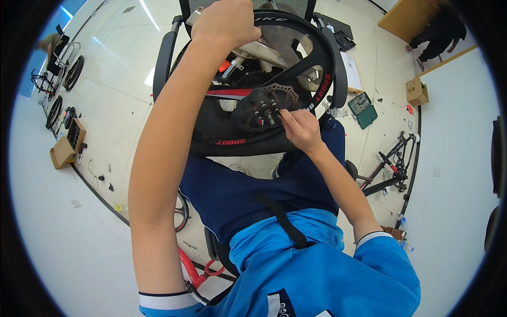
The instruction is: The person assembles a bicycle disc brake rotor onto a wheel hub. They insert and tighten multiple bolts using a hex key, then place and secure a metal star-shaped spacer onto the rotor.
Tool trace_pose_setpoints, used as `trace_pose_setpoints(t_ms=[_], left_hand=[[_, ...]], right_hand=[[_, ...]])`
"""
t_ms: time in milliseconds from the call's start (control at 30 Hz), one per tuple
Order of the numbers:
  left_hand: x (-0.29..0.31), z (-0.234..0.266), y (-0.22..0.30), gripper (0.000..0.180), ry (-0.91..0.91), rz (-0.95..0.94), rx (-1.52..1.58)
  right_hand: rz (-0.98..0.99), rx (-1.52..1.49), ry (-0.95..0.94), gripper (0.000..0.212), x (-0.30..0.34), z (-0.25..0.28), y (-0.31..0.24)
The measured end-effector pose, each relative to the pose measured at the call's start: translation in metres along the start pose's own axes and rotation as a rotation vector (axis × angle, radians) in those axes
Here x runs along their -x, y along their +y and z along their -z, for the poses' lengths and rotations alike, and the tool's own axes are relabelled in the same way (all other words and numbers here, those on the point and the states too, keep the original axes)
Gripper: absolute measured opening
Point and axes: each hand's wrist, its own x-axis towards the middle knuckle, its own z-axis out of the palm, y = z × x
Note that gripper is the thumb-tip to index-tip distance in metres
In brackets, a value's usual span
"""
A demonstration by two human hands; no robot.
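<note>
A black bicycle wheel with broad spokes and red lettering lies tilted across an office chair in front of me, its near edge over my thighs. My left hand reaches to its far side, fingers closed at the rim; the fingertips are partly hidden. A perforated disc brake rotor sits at the hub, with a threaded axle sticking up and several bolts around it. My right hand pinches at the rotor's right edge, beside the axle. Whatever is between those fingertips is too small to make out.
Armrests flank the wheel, with metal bike parts behind it. On the floor at right are a green case, a bike frame and a carton. An open box stands at left. A person is at the far right.
</note>
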Motion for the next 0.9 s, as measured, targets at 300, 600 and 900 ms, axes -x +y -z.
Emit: trace_pose_setpoints(t_ms=[300,600,900], left_hand=[[-0.001,0.007,0.008,0.037,-0.033,0.008,-0.029],[0.003,-0.005,-0.003,0.041,0.074,0.003,-0.011],[-0.004,-0.008,-0.009,0.038,0.025,-0.037,0.007]], right_hand=[[-0.787,-0.511,0.230,0.016,0.014,-0.027,-0.051],[-0.902,-0.576,0.267,0.015,0.020,-0.038,-0.077],[-0.579,-0.382,0.133,0.018,0.020,-0.025,-0.055]])
